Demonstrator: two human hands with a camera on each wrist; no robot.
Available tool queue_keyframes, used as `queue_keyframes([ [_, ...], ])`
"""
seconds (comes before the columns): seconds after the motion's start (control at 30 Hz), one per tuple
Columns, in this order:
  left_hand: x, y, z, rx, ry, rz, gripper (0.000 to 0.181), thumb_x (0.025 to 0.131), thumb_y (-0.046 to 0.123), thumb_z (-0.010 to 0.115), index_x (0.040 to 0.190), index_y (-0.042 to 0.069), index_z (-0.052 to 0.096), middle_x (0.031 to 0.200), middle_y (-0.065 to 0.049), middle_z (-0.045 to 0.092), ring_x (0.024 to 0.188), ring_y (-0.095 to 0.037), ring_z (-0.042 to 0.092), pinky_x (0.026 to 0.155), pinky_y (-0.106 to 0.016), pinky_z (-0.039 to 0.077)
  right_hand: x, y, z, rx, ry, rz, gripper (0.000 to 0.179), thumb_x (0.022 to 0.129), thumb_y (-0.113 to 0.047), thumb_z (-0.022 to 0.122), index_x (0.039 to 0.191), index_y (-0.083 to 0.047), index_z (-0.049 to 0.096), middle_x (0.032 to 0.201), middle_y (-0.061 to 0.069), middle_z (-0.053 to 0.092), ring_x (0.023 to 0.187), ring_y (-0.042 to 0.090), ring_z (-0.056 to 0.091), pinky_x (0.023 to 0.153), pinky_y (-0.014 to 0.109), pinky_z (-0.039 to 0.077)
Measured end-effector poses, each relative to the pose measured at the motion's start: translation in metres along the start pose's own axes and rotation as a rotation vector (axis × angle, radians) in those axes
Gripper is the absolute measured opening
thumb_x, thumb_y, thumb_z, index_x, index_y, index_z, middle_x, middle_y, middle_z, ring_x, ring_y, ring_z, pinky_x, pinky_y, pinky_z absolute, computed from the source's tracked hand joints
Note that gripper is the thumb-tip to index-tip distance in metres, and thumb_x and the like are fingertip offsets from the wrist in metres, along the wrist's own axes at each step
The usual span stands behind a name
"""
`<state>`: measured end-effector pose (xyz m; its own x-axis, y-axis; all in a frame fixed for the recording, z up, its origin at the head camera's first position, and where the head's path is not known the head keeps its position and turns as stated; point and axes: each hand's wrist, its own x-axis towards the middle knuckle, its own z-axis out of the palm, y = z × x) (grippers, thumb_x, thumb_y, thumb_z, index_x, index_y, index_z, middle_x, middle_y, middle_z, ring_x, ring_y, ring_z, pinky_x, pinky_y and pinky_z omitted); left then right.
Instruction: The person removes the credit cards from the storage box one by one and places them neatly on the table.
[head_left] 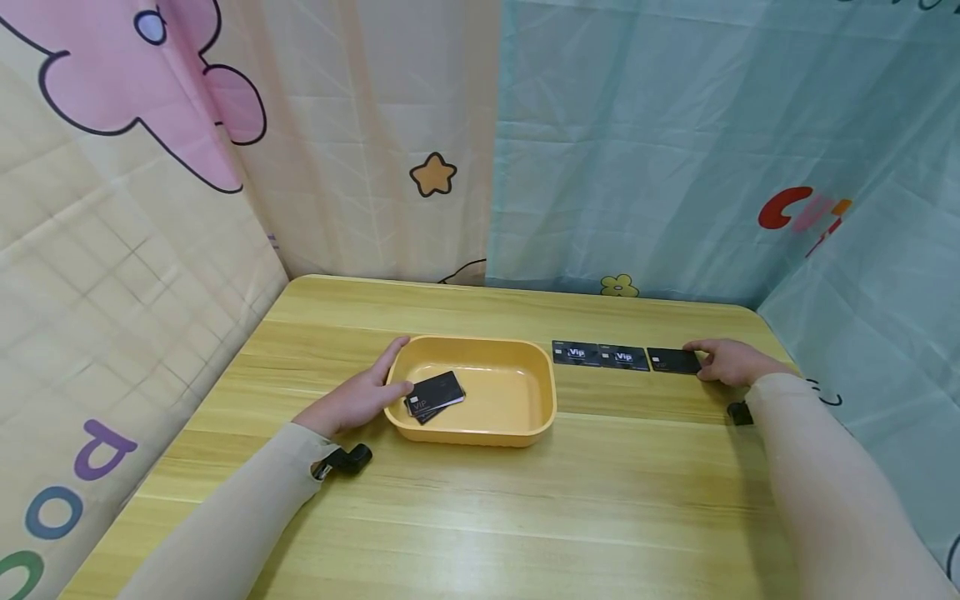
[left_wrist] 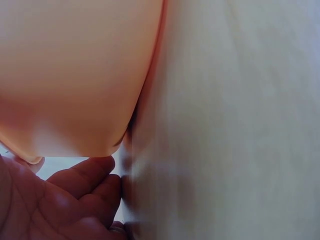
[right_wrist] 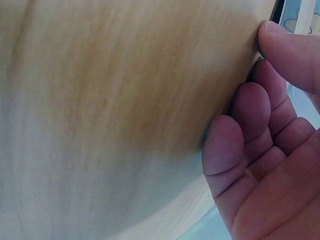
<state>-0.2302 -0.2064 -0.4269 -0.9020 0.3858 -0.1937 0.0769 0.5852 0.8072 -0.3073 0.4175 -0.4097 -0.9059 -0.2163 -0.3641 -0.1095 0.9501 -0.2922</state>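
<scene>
A yellow plastic basin [head_left: 480, 437] stands on the table, with black VIP cards [head_left: 435, 396] overlapping in its left part. My left hand [head_left: 356, 400] grips the basin's left side, thumb over the rim and fingers outside. From the left wrist view, the fingers [left_wrist: 95, 192] lie against the outer wall. To the basin's right, two black Vip cards [head_left: 600, 355] lie in a row with a darker black card [head_left: 672, 361] at its right end. My right hand [head_left: 731, 362] holds that end card by its right side, thumb and index finger at its edges. The card is mostly hidden in the right wrist view.
The wooden table [head_left: 465, 508] has rounded far corners. Printed curtains [head_left: 360, 150] hang close behind it and along both sides. A black wrist device [head_left: 348, 460] sits under the left sleeve, and another [head_left: 739, 412] under the right.
</scene>
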Motion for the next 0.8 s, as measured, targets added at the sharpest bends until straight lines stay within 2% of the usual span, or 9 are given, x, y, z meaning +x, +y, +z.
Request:
queue_keyframes([
  [0.13, 0.0002, -0.0003, 0.0, -0.003, 0.001, 0.007, 0.083, 0.108, 0.035, 0.052, 0.17, 0.032, -0.003, 0.177, -0.014, 0.014, 0.159, -0.042, 0.027, 0.129, -0.063, 0.018, 0.0008, 0.0, 0.0004, 0.004, -0.006, 0.001, 0.061, 0.093, -0.007, 0.07, 0.148, 0.007, 0.047, 0.113, 0.029, 0.07, 0.089, 0.028, 0.062, 0.083, 0.042, 0.054],
  [0.27, 0.0002, -0.0005, 0.0, -0.007, 0.0, 0.009, 0.083, 0.108, 0.035, 0.052, 0.17, 0.032, -0.003, 0.177, -0.015, 0.015, 0.159, -0.042, 0.027, 0.129, -0.063, 0.018, 0.0006, -0.001, 0.0005, 0.018, -0.012, 0.003, 0.061, 0.094, -0.008, 0.068, 0.149, 0.007, 0.046, 0.105, 0.022, 0.069, 0.082, 0.023, 0.058, 0.075, 0.034, 0.048],
  [0.43, -0.0001, 0.0002, -0.0005, -0.003, -0.001, 0.002, 0.083, 0.108, 0.036, 0.052, 0.17, 0.032, -0.003, 0.177, -0.015, 0.014, 0.159, -0.043, 0.026, 0.129, -0.063, 0.018, -0.0007, -0.003, 0.0009, 0.034, -0.012, 0.006, 0.061, 0.095, -0.008, 0.066, 0.15, 0.006, 0.045, 0.098, 0.017, 0.064, 0.076, 0.021, 0.054, 0.069, 0.031, 0.043],
  [0.7, -0.0003, 0.0002, -0.0004, -0.01, -0.003, 0.002, 0.083, 0.108, 0.035, 0.053, 0.17, 0.032, -0.003, 0.177, -0.014, 0.012, 0.159, -0.043, 0.025, 0.129, -0.063, 0.018, -0.0014, -0.0043, 0.0004, 0.02, -0.016, -0.003, 0.061, 0.095, -0.008, 0.067, 0.15, 0.006, 0.046, 0.1, 0.017, 0.067, 0.081, 0.023, 0.056, 0.074, 0.034, 0.046],
  [0.8, 0.0004, -0.0003, -0.0003, -0.012, -0.004, 0.008, 0.083, 0.108, 0.034, 0.053, 0.17, 0.032, -0.003, 0.178, -0.013, 0.012, 0.16, -0.042, 0.024, 0.129, -0.063, 0.017, -0.0011, -0.0042, 0.0001, 0.01, -0.012, -0.007, 0.061, 0.094, -0.009, 0.068, 0.15, 0.006, 0.046, 0.105, 0.021, 0.07, 0.085, 0.025, 0.058, 0.079, 0.038, 0.049],
])
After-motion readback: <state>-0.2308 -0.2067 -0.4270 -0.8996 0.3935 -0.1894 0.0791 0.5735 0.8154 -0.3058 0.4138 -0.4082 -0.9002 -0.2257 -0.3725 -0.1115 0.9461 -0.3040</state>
